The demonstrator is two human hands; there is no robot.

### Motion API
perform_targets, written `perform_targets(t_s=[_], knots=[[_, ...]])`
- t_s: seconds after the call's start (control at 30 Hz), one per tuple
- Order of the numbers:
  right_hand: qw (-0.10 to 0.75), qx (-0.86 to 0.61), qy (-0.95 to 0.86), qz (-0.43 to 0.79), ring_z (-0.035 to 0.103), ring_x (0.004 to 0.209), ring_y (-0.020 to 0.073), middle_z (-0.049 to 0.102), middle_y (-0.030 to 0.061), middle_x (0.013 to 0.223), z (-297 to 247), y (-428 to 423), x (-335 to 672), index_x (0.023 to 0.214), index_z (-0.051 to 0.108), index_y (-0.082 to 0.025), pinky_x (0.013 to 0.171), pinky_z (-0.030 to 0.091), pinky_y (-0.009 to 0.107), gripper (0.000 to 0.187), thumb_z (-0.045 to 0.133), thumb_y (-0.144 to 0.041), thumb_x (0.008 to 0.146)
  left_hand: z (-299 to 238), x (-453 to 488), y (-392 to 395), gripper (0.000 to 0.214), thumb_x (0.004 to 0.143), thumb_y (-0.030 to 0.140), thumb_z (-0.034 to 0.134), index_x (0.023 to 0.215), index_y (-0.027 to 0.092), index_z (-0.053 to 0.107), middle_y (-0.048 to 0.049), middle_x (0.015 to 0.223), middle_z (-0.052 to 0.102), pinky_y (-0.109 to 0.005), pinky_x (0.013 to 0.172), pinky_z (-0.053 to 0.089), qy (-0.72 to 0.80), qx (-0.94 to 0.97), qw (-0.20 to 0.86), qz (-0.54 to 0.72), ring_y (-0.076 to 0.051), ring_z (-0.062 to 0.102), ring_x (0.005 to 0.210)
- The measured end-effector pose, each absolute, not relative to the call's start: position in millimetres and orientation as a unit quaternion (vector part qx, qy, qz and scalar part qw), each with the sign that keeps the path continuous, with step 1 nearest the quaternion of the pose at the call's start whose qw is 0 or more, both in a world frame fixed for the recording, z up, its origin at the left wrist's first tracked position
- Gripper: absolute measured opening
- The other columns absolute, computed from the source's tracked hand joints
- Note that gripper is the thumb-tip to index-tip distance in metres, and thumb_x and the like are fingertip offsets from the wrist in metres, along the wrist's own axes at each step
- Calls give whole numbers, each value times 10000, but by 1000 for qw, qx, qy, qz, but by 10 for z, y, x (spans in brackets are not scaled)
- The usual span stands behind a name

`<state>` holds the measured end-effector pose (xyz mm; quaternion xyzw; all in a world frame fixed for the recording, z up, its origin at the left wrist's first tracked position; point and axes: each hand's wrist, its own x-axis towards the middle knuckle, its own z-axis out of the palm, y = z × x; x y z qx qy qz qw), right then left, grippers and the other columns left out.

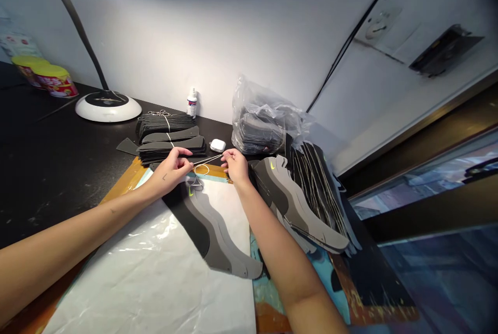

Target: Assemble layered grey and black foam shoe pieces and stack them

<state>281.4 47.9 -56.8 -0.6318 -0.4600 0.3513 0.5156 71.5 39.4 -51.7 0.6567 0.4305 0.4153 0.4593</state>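
A thin white cord (208,160) is stretched between my two hands, and a loop of it hangs just below. My left hand (173,172) pinches one end and my right hand (235,166) pinches the other, fingers closed. Beneath them lies a grey and black shoe upper piece (218,235) with a small yellow-green mark, flat on a white sheet (155,282). At its top end, close to my left hand, is a small looped shape that I cannot make out.
Bundled dark pieces (173,147) lie behind my left hand. A white earbud case (217,145), a small white bottle (192,103) and a plastic bag (264,121) stand further back. Stacked shoe uppers (307,204) are at right; a lamp base (108,106) is at left.
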Motion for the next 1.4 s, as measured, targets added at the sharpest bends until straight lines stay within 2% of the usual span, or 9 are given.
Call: perform_targets(t_s=[0.23,0.4,0.6,0.73,0.87,0.97,1.17,1.4], knots=[[524,-671,-432,297,514,484,54,644,-54,737,-625,541,3019,804,573,-200,479,374,161,150,518,-245,936,-533,693,399,330,812,384,664,1061,224,517,63,650,512,-245,580,349,423,705,428,376,-148,487,594],[527,-677,-430,281,505,472,56,640,-58,732,-633,548,3031,805,573,-202,491,379,173,152,511,-247,936,-528,707,451,249,770,340,692,855,210,497,43,649,485,-258,552,300,445,636,437,455,-137,437,569],[527,-671,-439,282,504,468,53,659,-48,745,-614,542,2988,803,572,-195,485,386,169,152,518,-250,933,-590,694,536,249,826,330,696,864,200,487,30,721,491,-262,608,322,412,585,446,537,-128,432,653],[529,-672,-440,274,513,486,58,673,-42,769,-621,545,2978,822,577,-200,497,386,170,153,513,-269,942,-530,708,483,295,843,369,712,896,203,473,7,821,541,-269,664,355,404,584,425,561,-139,468,732],[525,-675,-446,264,505,483,64,675,-43,771,-618,539,2979,828,581,-205,507,386,182,162,504,-277,951,-399,728,397,314,774,371,766,857,189,524,-5,806,592,-272,643,367,415,594,395,565,-139,482,697],[519,-676,-457,254,515,500,71,684,-46,781,-597,517,2948,824,589,-213,516,381,188,166,512,-288,950,-353,725,374,304,713,329,787,819,183,543,-8,799,599,-283,673,420,419,575,406,573,-152,555,726],[505,-679,-475,240,533,522,86,703,-47,797,-550,458,2848,818,594,-224,546,384,208,174,520,-300,955,-369,721,367,408,682,316,814,684,205,422,-7,722,642,-309,729,514,422,539,436,584,-207,681,816],[492,-696,-475,219,580,621,117,724,-36,835,-528,407,2805,815,607,-233,594,401,218,175,537,-314,954,-326,749,330,410,694,321,813,651,214,419,-59,775,738,-349,688,575,461,535,442,552,-283,734,878]])
